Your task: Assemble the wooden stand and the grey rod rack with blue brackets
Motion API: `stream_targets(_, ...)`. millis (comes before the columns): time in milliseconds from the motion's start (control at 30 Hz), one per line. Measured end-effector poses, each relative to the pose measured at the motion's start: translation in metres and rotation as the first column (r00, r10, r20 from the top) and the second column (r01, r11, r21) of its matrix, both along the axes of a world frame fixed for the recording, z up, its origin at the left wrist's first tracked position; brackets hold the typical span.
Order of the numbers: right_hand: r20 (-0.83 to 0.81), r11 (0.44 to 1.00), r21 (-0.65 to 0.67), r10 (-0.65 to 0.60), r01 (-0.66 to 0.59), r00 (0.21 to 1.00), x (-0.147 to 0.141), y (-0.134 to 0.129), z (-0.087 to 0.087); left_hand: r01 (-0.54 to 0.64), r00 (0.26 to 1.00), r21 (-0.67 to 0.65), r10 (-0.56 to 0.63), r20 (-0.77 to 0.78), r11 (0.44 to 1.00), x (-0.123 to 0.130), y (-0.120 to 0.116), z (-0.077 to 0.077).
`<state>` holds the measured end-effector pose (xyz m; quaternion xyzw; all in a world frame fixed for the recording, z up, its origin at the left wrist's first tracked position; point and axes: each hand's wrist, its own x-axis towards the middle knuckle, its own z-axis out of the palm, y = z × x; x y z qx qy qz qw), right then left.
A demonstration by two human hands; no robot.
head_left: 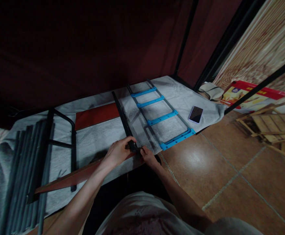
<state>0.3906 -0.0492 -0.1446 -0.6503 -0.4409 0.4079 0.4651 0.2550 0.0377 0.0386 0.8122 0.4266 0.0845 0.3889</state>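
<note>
My left hand [119, 150] is closed around the near end of a black metal bar [123, 119], which runs away from me across the grey cloth. Close beside it, my right hand [148, 157] pinches at the bar's end; whatever lies between its fingertips is too small to make out. A reddish-brown board [97, 116] reaches the bar from the left at the far side. Along the near edge, a second reddish-brown board [76, 176] slants under my left forearm towards the bar's end. Left of these lies a black tubular frame [73, 147].
Several dark tubes [22, 173] lie at the left on the grey cloth [98, 137]. To the right are a grey-tube frame with blue crosspieces [163, 118] and a phone [195, 114]. A red and yellow box [251, 94] and a wooden folding piece [272, 125] stand beyond, above the tiled floor [220, 169].
</note>
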Motion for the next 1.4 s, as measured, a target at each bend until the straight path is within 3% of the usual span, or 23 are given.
stream_targets(167,0.001,0.995,0.052,0.083,-0.083,0.997,0.004,-0.004,-0.002,0.017,0.999,0.017,-0.017,-0.033,1.000,0.001,0.000,-0.001)
stream_targets(400,0.062,0.989,-0.036,0.144,-0.141,0.988,0.005,0.000,-0.004,0.020,0.998,0.026,-0.019,-0.052,0.999,0.000,-0.001,-0.002)
stream_targets(1100,0.253,0.985,-0.092,0.167,-0.148,0.953,0.005,0.004,0.002,0.004,0.998,0.039,-0.002,-0.068,0.999,0.002,-0.002,0.000)
stream_targets(1167,0.327,0.985,-0.062,0.172,-0.161,0.929,0.004,0.002,0.007,0.001,0.997,0.044,0.002,-0.073,0.999,0.002,-0.001,0.000)
stream_targets(1267,0.361,0.995,0.013,0.083,-0.095,0.929,0.004,0.000,0.024,0.007,0.996,0.043,-0.003,-0.090,0.999,0.002,-0.001,-0.003)
stream_targets(1400,0.061,0.993,0.117,0.014,-0.021,0.998,0.010,0.004,0.065,0.039,0.992,0.063,-0.031,-0.124,0.997,0.003,-0.001,-0.009)
